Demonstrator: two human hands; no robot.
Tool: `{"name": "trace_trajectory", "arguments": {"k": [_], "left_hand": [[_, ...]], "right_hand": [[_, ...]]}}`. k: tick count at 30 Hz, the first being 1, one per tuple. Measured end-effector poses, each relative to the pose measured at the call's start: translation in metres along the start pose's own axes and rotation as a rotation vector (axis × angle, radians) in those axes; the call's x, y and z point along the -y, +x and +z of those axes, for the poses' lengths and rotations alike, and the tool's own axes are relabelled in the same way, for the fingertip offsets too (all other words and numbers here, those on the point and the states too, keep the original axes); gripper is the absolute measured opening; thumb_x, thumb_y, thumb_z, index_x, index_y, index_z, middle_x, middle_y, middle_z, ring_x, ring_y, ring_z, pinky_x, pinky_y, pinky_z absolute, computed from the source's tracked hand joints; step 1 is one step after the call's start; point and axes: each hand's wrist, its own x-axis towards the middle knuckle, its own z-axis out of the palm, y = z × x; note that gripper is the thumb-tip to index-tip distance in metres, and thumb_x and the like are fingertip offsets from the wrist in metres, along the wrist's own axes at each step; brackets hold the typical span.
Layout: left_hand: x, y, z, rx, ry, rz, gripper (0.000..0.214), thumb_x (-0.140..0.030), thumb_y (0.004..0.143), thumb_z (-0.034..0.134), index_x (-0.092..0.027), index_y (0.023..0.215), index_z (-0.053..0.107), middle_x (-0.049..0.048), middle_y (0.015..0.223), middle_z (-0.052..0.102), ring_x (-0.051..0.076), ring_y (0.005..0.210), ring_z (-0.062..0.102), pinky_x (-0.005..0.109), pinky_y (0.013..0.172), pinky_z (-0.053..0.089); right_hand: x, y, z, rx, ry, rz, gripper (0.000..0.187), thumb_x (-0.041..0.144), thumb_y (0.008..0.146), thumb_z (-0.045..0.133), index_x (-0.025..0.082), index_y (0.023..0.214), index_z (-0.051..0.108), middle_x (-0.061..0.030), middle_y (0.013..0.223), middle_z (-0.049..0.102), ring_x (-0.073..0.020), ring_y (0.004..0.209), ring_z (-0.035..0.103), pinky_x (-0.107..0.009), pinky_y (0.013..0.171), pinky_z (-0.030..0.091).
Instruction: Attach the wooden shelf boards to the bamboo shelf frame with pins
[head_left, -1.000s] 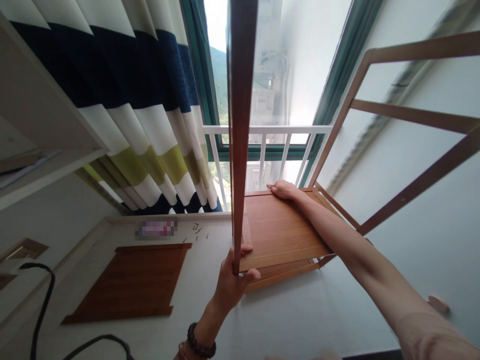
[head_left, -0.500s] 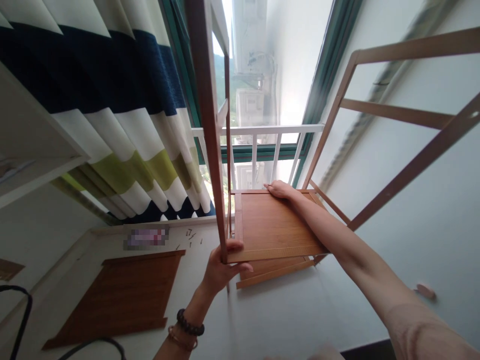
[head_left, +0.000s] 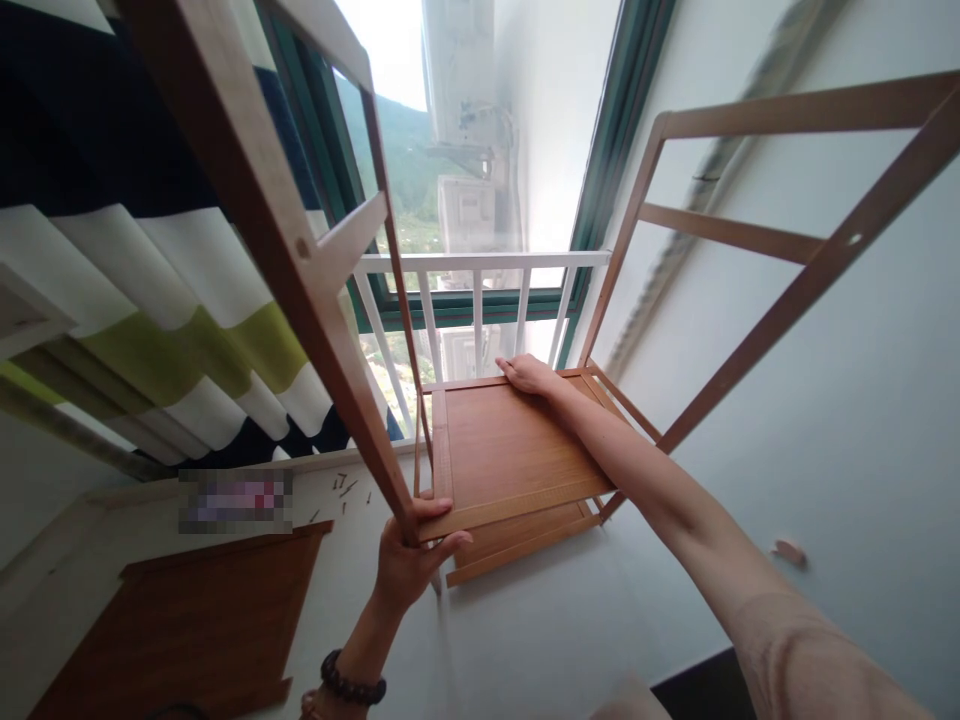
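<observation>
A brown wooden shelf board (head_left: pixel 510 440) lies between the left side frame (head_left: pixel 300 270) and the right side frame (head_left: pixel 757 340) of a wooden rack. My left hand (head_left: pixel 409 560) is closed around the near left corner, where the board meets the frame's post; its thumb is below the board's edge and its fingers lie on top. My right hand (head_left: pixel 529 375) reaches across the board and grips its far edge, fingertips partly hidden. The left frame leans outward to the left. Beneath sits a lower shelf (head_left: pixel 517 540), partly covered by the upper one.
On the white floor at left lie a loose wooden panel (head_left: pixel 202 610), several screws (head_left: pixel 343 490) and a blurred-out packet (head_left: pixel 235 500). A striped curtain (head_left: pixel 172 330) hangs at left. Beyond the rack are a white railing (head_left: pixel 480 262) and a window; a white wall (head_left: pixel 885 420) stands at right.
The left side frame has tilted further left, away from the right one. The view has shifted, so the rack appears more to the left. Both hands keep their hold.
</observation>
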Motion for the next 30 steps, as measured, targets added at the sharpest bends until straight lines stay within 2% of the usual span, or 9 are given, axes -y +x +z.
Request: {"name": "trace_trajectory", "arguments": {"k": [6, 14, 18, 22, 27, 29, 30], "left_hand": [[0.001, 0.000, -0.001, -0.037, 0.025, 0.026, 0.029, -0.038, 0.051, 0.077, -0.021, 0.071, 0.064, 0.0035, 0.072, 0.065, 0.023, 0.082, 0.063, 0.035, 0.070, 0.055], [0.006, 0.000, -0.007, -0.077, 0.074, 0.026, 0.030, -0.037, 0.053, 0.075, -0.017, 0.071, 0.064, 0.0043, 0.073, 0.065, 0.021, 0.078, 0.063, 0.033, 0.070, 0.055], [0.003, 0.001, -0.006, -0.095, 0.083, 0.059, 0.028, -0.036, 0.054, 0.074, -0.016, 0.071, 0.063, 0.0039, 0.071, 0.064, 0.022, 0.081, 0.063, 0.035, 0.071, 0.055], [0.001, 0.002, -0.001, -0.074, 0.049, 0.084, 0.028, -0.033, 0.054, 0.075, -0.016, 0.072, 0.062, 0.0045, 0.074, 0.064, 0.021, 0.077, 0.064, 0.033, 0.067, 0.055], [-0.001, 0.003, 0.003, -0.067, 0.026, 0.085, 0.026, -0.032, 0.054, 0.075, -0.016, 0.069, 0.061, 0.0031, 0.072, 0.064, 0.020, 0.074, 0.064, 0.032, 0.064, 0.056], [-0.002, 0.004, 0.003, -0.068, 0.024, 0.068, 0.027, -0.033, 0.054, 0.075, -0.016, 0.070, 0.061, 0.0030, 0.073, 0.064, 0.021, 0.074, 0.064, 0.033, 0.064, 0.056], [-0.002, 0.004, 0.003, -0.070, 0.030, 0.061, 0.028, -0.034, 0.054, 0.075, -0.016, 0.070, 0.060, 0.0032, 0.075, 0.064, 0.020, 0.074, 0.064, 0.033, 0.065, 0.056]], "right_hand": [[0.002, -0.004, 0.001, -0.057, 0.066, -0.081, 0.068, 0.049, 0.090, 0.005, 0.017, 0.085, 0.064, -0.0099, 0.092, 0.065, -0.0190, 0.090, 0.058, -0.025, 0.082, 0.037], [0.010, -0.001, -0.002, -0.124, 0.145, -0.130, 0.062, 0.047, 0.091, 0.011, 0.016, 0.076, 0.062, -0.0085, 0.084, 0.065, -0.0171, 0.078, 0.057, -0.024, 0.072, 0.037], [0.010, -0.002, -0.005, -0.153, 0.179, -0.157, 0.057, 0.045, 0.092, 0.015, 0.016, 0.074, 0.062, -0.0069, 0.081, 0.065, -0.0168, 0.077, 0.057, -0.025, 0.071, 0.037], [0.002, -0.010, -0.010, -0.187, 0.204, -0.150, 0.055, 0.041, 0.092, 0.016, 0.015, 0.080, 0.062, -0.0071, 0.088, 0.066, -0.0168, 0.081, 0.057, -0.025, 0.074, 0.037], [-0.017, -0.045, -0.015, -0.238, 0.219, -0.110, 0.049, 0.038, 0.093, 0.020, 0.014, 0.088, 0.062, -0.0094, 0.094, 0.064, -0.0183, 0.087, 0.056, -0.027, 0.078, 0.037], [-0.024, -0.073, -0.016, -0.318, 0.275, -0.103, 0.045, 0.038, 0.092, 0.023, 0.014, 0.092, 0.061, -0.0102, 0.097, 0.063, -0.0187, 0.091, 0.055, -0.028, 0.080, 0.037], [-0.027, -0.090, -0.015, -0.397, 0.316, -0.103, 0.043, 0.038, 0.092, 0.024, 0.015, 0.093, 0.060, -0.0102, 0.099, 0.062, -0.0187, 0.093, 0.054, -0.028, 0.082, 0.037]]}}
